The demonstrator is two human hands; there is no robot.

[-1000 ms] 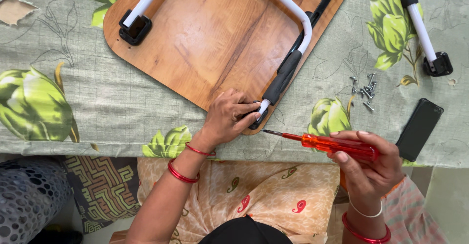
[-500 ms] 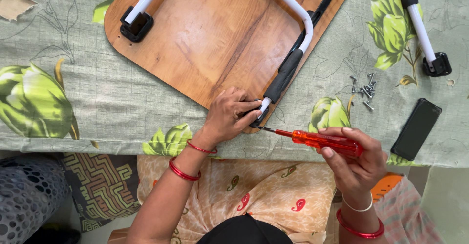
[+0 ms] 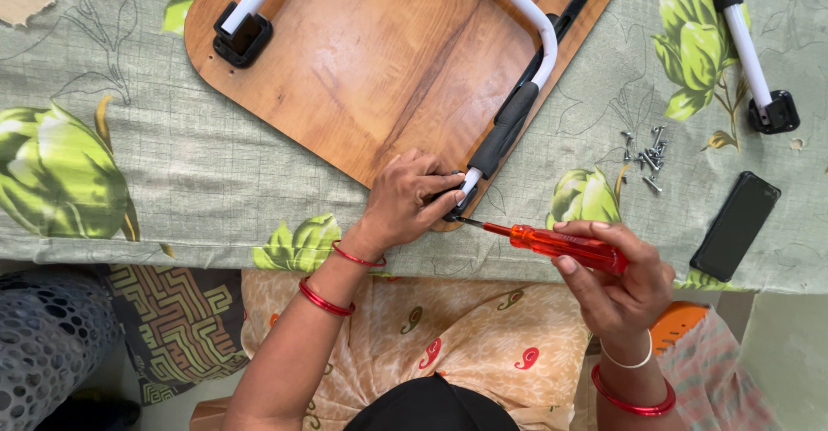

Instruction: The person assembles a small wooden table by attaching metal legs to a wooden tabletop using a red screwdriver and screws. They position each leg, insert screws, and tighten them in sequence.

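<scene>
Near the front edge of the worktop (image 3: 172, 163), the left hand (image 3: 414, 198) is closed on the black bracket (image 3: 454, 200) at the corner of the brown wooden board (image 3: 379, 69). Beside it, the right hand (image 3: 617, 280) grips the orange-handled screwdriver (image 3: 552, 241), its tip at the bracket. Small grey screws (image 3: 647, 151) lie near the black phone (image 3: 736, 226).
</scene>
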